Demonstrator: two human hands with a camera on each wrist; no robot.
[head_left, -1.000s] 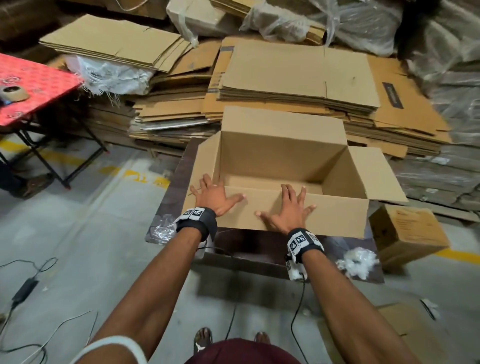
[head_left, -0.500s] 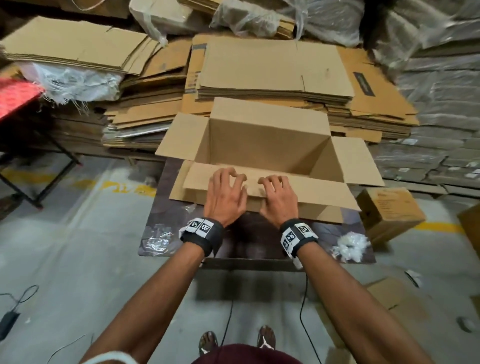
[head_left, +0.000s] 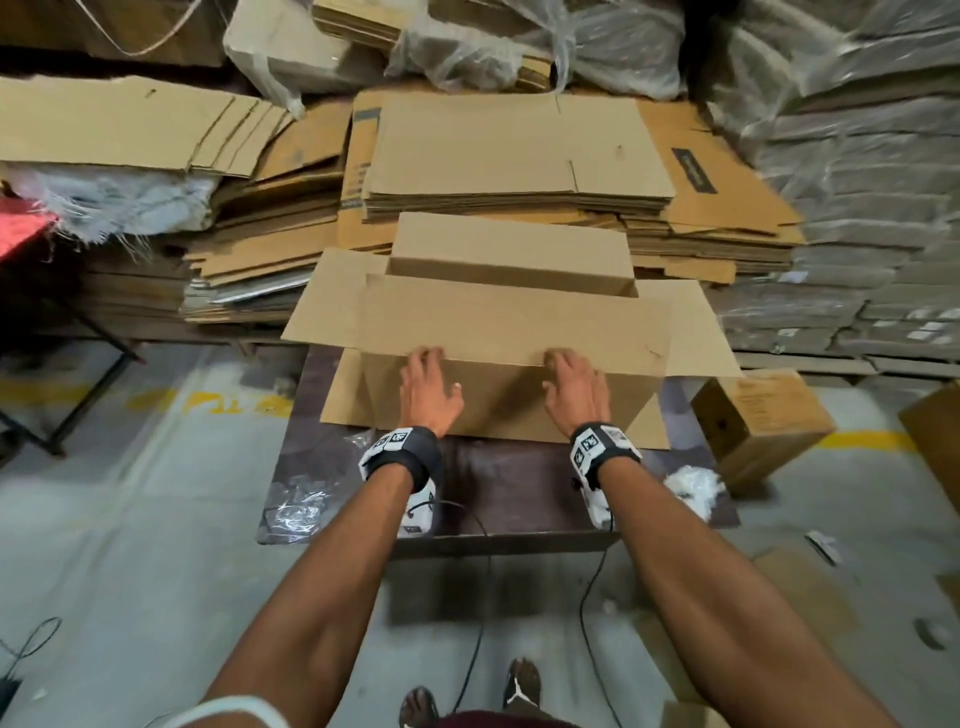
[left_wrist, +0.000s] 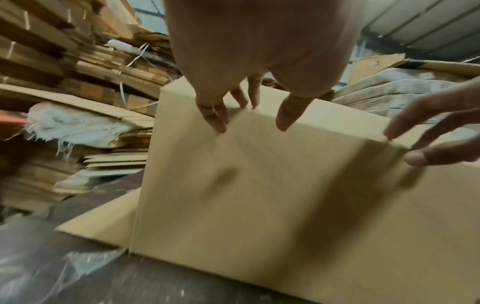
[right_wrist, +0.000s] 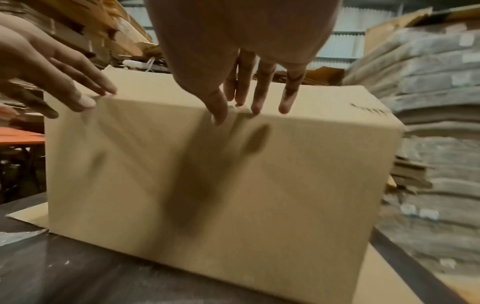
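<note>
The box (head_left: 514, 332) is being seen as plain light brown, and the table (head_left: 509, 483) is being seen as dark brown. Black bands (head_left: 415, 454) with black-and-white square marks are being worn. Yellow lines (head_left: 862, 441) are being shown on the grey floor (head_left: 130, 519).

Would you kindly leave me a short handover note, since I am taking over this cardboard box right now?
Left hand: open, fingers pressing the top front edge of the brown corrugated cardboard box.
Right hand: open, pressing the same edge.
The box stands on the dark table.
Done: the near long flap is folded over the opening.
Left: the far long flap stands up; the left side flap and right side flap spread outward.
</note>
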